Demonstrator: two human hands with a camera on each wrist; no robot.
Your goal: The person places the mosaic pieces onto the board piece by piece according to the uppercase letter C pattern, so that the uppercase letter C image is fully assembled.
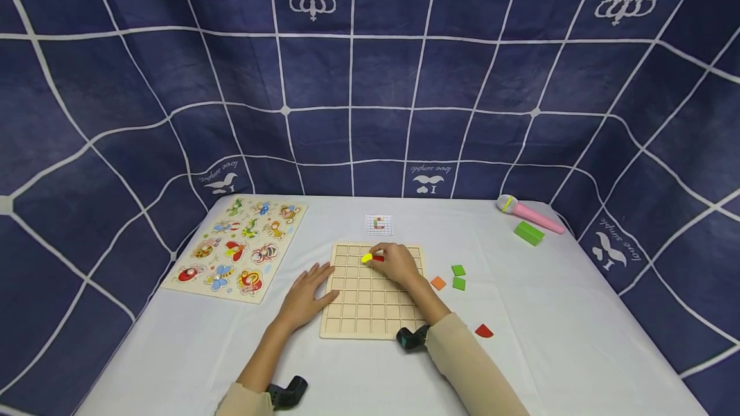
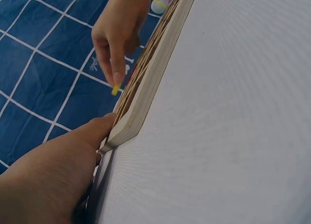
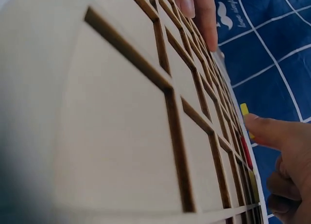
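A wooden grid board (image 1: pixel 370 313) lies on the white table (image 1: pixel 566 339). My left hand (image 1: pixel 305 294) rests flat with straight fingers against the board's left edge, and its fingers (image 3: pixel 199 10) reach onto the grid. Over the board's second row from the far edge, my right hand (image 1: pixel 377 255) pinches a small yellow piece (image 1: pixel 367 258) at its fingertips. That yellow piece (image 2: pixel 115 90) hangs just above the board (image 2: pixel 155 73). A red piece (image 1: pixel 379 259) sits in a cell right beside it, also seen as the red piece (image 3: pixel 246 151).
An animal peg puzzle (image 1: pixel 237 246) lies at the left. A small pattern card (image 1: pixel 378 224) sits behind the board. Right of the board lie an orange piece (image 1: pixel 438 283), two green squares (image 1: pixel 458 277) and a red quarter-circle (image 1: pixel 484 331). A pink toy microphone (image 1: pixel 528 212) and a green block (image 1: pixel 528 233) are at the far right.
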